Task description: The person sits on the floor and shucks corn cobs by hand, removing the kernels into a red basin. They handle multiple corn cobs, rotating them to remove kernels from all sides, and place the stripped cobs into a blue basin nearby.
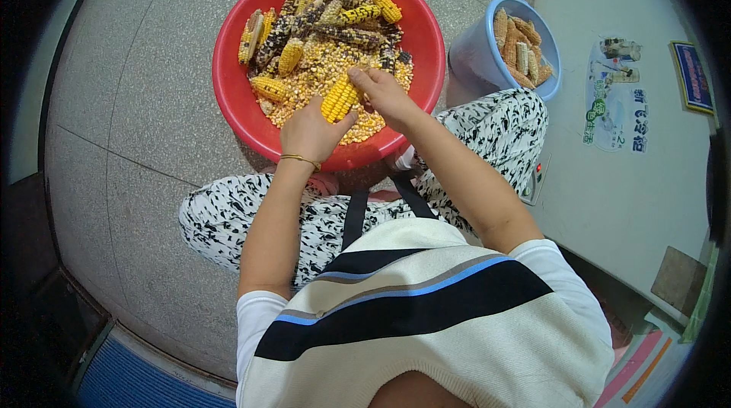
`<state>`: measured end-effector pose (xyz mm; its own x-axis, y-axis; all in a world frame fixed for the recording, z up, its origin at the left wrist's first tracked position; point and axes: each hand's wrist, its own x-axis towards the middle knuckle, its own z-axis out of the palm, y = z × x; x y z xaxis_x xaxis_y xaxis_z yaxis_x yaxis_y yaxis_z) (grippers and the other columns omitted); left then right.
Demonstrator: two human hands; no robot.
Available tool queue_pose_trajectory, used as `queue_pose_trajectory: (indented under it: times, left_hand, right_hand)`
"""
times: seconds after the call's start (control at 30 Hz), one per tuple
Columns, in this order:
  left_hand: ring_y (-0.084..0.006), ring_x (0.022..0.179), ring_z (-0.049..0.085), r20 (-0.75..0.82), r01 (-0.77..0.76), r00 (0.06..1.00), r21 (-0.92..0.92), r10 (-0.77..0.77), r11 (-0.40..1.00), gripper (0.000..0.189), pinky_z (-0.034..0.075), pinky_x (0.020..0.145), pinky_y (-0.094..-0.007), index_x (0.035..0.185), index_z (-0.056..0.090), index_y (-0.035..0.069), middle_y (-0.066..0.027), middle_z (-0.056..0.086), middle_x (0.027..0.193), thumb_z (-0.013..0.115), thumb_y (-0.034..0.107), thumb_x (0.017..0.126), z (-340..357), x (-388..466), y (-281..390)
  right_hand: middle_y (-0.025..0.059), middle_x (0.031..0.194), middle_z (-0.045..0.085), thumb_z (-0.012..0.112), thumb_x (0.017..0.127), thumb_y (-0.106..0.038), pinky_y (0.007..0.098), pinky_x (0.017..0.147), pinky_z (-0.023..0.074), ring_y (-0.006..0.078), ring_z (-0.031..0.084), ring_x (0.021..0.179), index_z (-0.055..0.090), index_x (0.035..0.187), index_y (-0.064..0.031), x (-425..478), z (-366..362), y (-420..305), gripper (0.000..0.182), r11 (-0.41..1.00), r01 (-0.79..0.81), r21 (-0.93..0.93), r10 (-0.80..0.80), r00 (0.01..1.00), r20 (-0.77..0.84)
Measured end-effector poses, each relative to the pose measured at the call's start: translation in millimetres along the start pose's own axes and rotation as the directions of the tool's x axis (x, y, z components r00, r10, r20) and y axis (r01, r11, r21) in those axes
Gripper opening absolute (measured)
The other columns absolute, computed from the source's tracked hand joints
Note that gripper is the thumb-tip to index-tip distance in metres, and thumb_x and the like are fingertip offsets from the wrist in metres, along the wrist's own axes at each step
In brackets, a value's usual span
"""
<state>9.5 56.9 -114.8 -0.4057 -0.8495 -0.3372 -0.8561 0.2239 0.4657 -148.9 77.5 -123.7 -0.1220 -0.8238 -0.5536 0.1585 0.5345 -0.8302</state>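
Observation:
Both hands grip one yellow ear of corn [341, 100] above loose kernels in a red plastic basin [425, 42]. My left hand [313, 129] holds its near end, the thumb lying along the right side. My right hand [385, 95] has the far end, with the thumb at the tip. Under the ear, loose yellow and pale corn kernels [325, 65] cover the near part of the basin. Dark-speckled ears [278, 36] are heaped at the basin's far side. A short yellow ear [290, 56] lies on the kernels, left of the hands.
A light blue bucket [490, 45] with bare corn cobs [517, 42] stands right of the basin. Beyond it is a pale appliance panel [617, 191] bearing a printed sticker. Speckled floor [154, 94] extends to the left. My patterned trouser knees flank the basin's near side.

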Motion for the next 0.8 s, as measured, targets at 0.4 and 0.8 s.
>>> queue_pose_trajectory:
  times: [0.4, 0.8]
  left_hand:
    - [-0.0087, 0.058, 0.05, 0.388, 0.227, 0.899, -0.81, 0.203, 0.541, 0.031, 0.042, 0.052, -0.0247, 0.093, 0.056, 0.003, 0.0007, 0.053, 0.07, 0.064, 0.031, 0.082, 8.0, 1.0, 0.7]
    - [-0.0092, 0.049, 0.048, 0.137, -0.036, 0.978, -0.636, 0.158, 0.771, 0.033, 0.038, 0.045, -0.0254, 0.092, 0.057, 0.003, -0.0008, 0.056, 0.066, 0.065, 0.033, 0.08, 11.8, -0.8, 1.7]
  right_hand:
    - [0.0075, 0.067, 0.048, 0.041, 0.093, -0.027, 0.0323, 0.063, 0.0386, 0.0173, 0.044, 0.064, 0.051, 0.08, 0.0019, 13.7, -19.6, 21.2, 0.034, 0.767, 0.543, -0.34, -0.57, 0.821, 0.025]
    - [0.0038, 0.065, 0.049, 0.048, 0.092, -0.03, 0.0299, 0.056, 0.0389, 0.0119, 0.046, 0.061, 0.05, 0.081, -0.0007, 2.5, -7.2, 12.4, 0.031, 0.892, 0.388, -0.231, -0.402, 0.915, -0.017]
